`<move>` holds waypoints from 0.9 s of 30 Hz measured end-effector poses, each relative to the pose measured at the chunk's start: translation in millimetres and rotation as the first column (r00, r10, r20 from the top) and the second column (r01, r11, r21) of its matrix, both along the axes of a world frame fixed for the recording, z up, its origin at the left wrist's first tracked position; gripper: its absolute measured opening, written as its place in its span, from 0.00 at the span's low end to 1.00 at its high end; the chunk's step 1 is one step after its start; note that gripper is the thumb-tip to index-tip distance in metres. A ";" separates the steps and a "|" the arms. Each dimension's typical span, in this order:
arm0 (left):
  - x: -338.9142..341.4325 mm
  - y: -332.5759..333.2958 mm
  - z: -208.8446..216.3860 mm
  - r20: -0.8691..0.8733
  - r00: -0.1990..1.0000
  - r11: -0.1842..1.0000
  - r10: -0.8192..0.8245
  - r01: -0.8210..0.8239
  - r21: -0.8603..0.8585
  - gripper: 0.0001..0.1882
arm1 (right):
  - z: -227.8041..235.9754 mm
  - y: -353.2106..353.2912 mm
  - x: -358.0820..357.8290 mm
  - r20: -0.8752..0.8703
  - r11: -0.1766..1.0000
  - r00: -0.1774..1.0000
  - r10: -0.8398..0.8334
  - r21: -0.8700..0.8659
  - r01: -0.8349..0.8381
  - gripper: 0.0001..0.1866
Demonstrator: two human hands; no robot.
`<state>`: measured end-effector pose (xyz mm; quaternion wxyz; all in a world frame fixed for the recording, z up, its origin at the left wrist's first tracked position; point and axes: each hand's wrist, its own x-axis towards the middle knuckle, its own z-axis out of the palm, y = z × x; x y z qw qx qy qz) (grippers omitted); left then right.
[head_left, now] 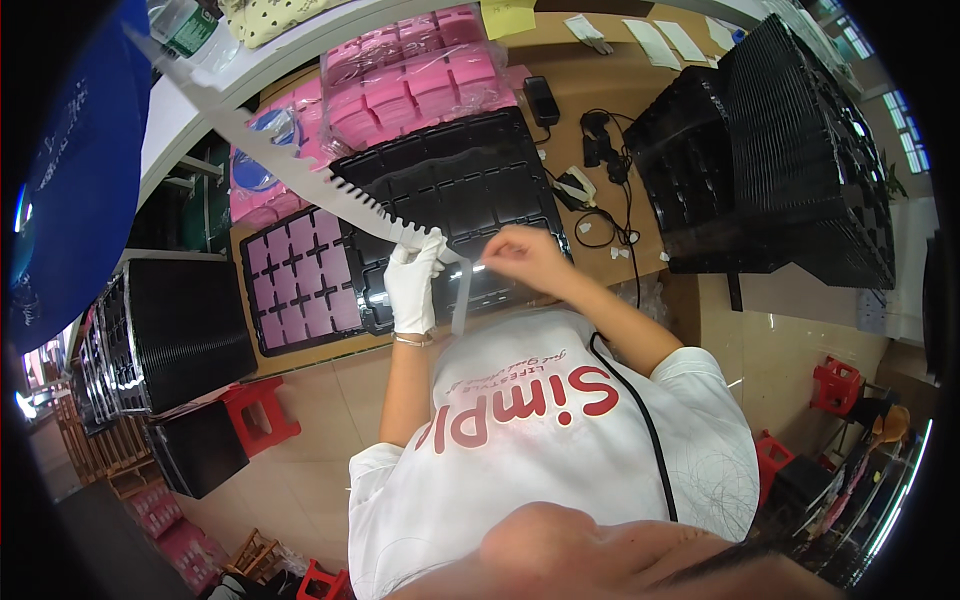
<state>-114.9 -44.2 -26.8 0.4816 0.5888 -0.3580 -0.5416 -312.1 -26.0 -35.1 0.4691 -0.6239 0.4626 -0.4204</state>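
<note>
Two hands are working over the counter point(600, 90) as I am viewing them from the head camera. My left hand point(412, 280), wearing a white glove, is closing its grip on the near end of a long clear toothed strip point(300, 165), which is running up and away to the far left above the trays. My right hand point(522, 258), bare, is pinching its grip on the top of a short clear strip piece point(461, 300) that is hanging down between the two hands, just beside the glove. Below both hands a black compartment tray point(470, 190) is lying on the counter, and touching its left edge a second tray filled with pink pieces point(300, 275) is sitting. Bagged pink parts point(410, 80) are resting behind them. Tall stacks of black trays point(790, 150) are standing at the right, and another stack point(180, 330) is standing at the left near a red stool point(262, 412).
</note>
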 end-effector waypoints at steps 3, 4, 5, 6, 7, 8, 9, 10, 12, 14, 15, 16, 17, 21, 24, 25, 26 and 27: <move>7.3 2.9 -2.1 0.051 0.999 1.000 -0.015 0.014 0.022 0.13 | -0.6 -7.2 -58.5 -0.079 0.945 0.996 -0.029 0.323 0.053 0.09; 6.1 2.7 -1.6 0.074 0.997 0.999 -0.036 0.034 0.030 0.13 | -28.6 -9.0 -78.9 -0.194 0.950 0.981 0.000 0.305 0.061 0.08; 5.2 3.5 -2.6 0.068 0.997 0.999 -0.041 0.038 0.032 0.14 | -32.8 -7.1 -83.7 -0.216 0.947 0.976 0.027 0.319 0.045 0.07; 4.0 3.1 -2.9 0.063 0.997 0.998 -0.050 0.048 0.032 0.14 | -35.1 -5.1 -86.2 -0.236 0.942 0.971 0.049 0.333 0.033 0.06; 2.8 2.8 -3.3 0.058 0.997 0.998 -0.059 0.057 0.033 0.14 | -37.7 -3.5 -84.7 -0.320 0.969 0.947 0.023 0.240 0.057 0.07; 1.6 2.5 -3.3 0.053 0.996 0.997 -0.067 0.065 0.034 0.14 | -40.3 -1.9 -80.4 -0.400 0.987 0.917 -0.009 0.143 0.073 0.07; 1.1 2.5 -3.0 0.057 0.996 0.997 -0.069 0.066 0.046 0.13 | -41.8 -1.4 -76.1 -0.473 0.996 0.880 -0.046 0.046 0.076 0.08; 0.6 2.6 -2.3 0.062 0.996 0.996 -0.070 0.066 0.057 0.11 | -41.7 -1.3 -73.6 -0.490 0.994 0.869 -0.065 0.041 0.098 0.08; -0.2 2.4 -2.5 0.080 0.994 0.995 -0.078 0.072 0.072 0.10 | -40.6 -1.2 -70.6 -0.524 0.990 0.845 -0.104 0.029 0.140 0.08; -0.6 1.8 -3.8 0.105 0.990 0.993 -0.092 0.084 0.077 0.10 | -44.5 -0.3 -68.9 -0.529 0.989 0.839 -0.129 -0.011 0.146 0.07; -1.2 2.3 -3.3 0.093 0.992 0.994 -0.090 0.083 0.068 0.11 | -45.7 0.3 -68.3 -0.531 0.989 0.836 -0.141 -0.030 0.147 0.07; -2.1 3.1 -2.0 0.082 0.993 0.995 -0.087 0.083 0.059 0.12 | -45.5 1.0 -68.7 -0.539 0.990 0.831 -0.136 -0.036 0.139 0.07; -2.8 3.4 -1.2 0.071 0.994 0.995 -0.085 0.082 0.050 0.13 | -44.2 1.6 -69.1 -0.547 0.991 0.827 -0.132 -0.043 0.130 0.07; 2.8 1.9 -6.9 0.087 0.994 0.996 -0.072 0.068 0.050 0.11 | -45.1 14.8 -78.6 -0.564 0.981 0.824 0.048 -0.129 -0.145 0.08; 18.6 8.2 -4.7 0.144 0.989 0.998 -0.043 0.037 0.044 0.10 | -19.1 47.6 -97.0 -0.440 0.968 0.890 -0.119 0.147 0.203 0.09; 27.8 11.2 -8.0 0.200 0.979 0.999 -0.031 0.032 -0.004 0.10 | -27.7 62.8 -113.4 -0.433 0.927 0.838 -0.331 0.016 0.375 0.10; 38.6 15.0 -10.8 0.258 0.966 0.998 -0.014 0.029 -0.054 0.10 | -44.2 80.3 -134.2 -0.395 0.840 0.752 -0.527 -0.111 0.531 0.11; 47.9 18.9 -9.1 0.302 0.953 0.999 0.000 0.011 -0.032 0.10 | -58.9 100.3 -156.0 -0.453 0.761 0.667 -0.592 -0.042 0.647 0.12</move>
